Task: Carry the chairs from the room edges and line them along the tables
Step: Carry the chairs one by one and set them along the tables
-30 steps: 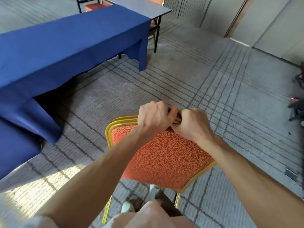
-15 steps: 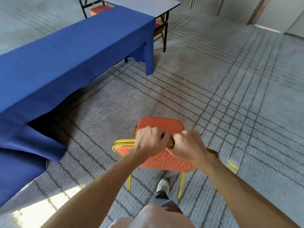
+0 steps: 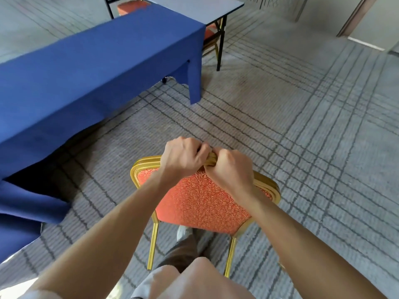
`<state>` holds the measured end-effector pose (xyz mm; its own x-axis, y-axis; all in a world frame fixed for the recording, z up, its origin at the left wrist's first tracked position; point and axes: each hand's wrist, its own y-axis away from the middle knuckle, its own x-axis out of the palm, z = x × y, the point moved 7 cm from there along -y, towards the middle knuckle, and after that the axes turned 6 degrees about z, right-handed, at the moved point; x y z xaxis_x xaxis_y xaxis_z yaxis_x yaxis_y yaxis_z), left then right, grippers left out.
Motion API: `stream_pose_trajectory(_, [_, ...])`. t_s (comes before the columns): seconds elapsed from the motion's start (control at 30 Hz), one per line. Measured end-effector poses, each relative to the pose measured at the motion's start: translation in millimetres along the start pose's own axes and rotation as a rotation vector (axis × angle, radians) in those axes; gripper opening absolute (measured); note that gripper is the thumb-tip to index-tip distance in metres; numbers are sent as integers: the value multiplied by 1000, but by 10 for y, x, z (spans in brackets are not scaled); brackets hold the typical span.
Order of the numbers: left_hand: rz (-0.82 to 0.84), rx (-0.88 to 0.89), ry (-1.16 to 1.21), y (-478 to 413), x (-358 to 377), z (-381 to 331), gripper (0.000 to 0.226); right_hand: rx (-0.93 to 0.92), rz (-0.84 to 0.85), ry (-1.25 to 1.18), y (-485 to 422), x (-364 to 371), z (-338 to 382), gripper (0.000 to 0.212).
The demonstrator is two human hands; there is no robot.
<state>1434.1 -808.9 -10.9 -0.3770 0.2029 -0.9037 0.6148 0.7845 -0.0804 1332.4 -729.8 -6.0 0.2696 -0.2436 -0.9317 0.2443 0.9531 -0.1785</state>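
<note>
Beside blue table (image 3: 90,67), hands grip chair (image 3: 200,203).

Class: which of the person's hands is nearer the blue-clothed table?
Left. The left hand grips the top rail of the chair on the side toward the blue-clothed table; the right hand grips the same rail just beyond it, farther away.

Three orange chairs (image 3: 203,201), two tables (image 3: 86,61), two hands (image 3: 183,158)

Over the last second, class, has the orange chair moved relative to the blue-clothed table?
Yes. The chair, gripped by the left hand and right hand, has advanced alongside the blue-clothed table, nearer its far corner.
</note>
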Motion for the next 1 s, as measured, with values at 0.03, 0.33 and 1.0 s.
stream_pose_trajectory(0.03, [4,2,1,-144,-10,15,53,-1,7,1,-143,8,-49,32])
stream_pose_trajectory(0.33, [283,94,-140,-1755,101,35,31,25,81,31,-1570,38,-652,38])
stream_pose_trajectory(1.0, [70,-28,-100,-4298,-549,957,36,-390,0,81,-4724,193,-710,19])
